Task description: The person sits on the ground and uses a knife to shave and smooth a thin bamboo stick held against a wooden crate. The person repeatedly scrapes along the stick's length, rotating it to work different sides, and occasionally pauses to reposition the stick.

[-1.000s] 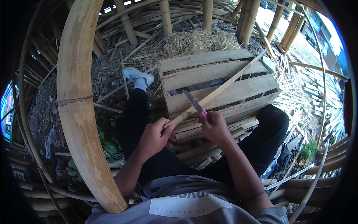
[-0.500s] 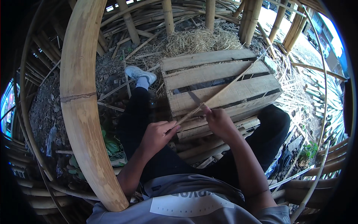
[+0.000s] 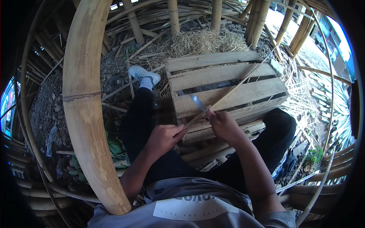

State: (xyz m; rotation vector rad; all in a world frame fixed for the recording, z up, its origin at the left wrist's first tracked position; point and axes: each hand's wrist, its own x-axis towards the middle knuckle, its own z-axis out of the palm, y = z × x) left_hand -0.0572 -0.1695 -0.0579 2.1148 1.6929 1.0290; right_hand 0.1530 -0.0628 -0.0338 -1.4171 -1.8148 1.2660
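Observation:
A long thin bamboo strip (image 3: pixel 232 91) slants across a slatted wooden crate (image 3: pixel 213 74), its near end in my left hand (image 3: pixel 165 139). The fingers and thumb of that hand are closed round it. My right hand (image 3: pixel 225 124) is closed on a knife, with the handle hidden in the fist. The bright knife blade (image 3: pixel 197 102) points up and left over the crate and meets the strip just ahead of the thumb. The strip's far end reaches past the crate's far right corner.
A thick bamboo pole (image 3: pixel 81 91) rises close on my left. Straw (image 3: pixel 207 42) lies heaped behind the crate, with upright bamboo posts (image 3: pixel 173 17) beyond. Cut bamboo poles (image 3: pixel 330 102) lie on the right. My shoe (image 3: pixel 144 74) rests left of the crate.
My left hand has shifted slightly right along with the strip's near end. The blade has turned and now catches the light. My right hand stays nearly where it was.

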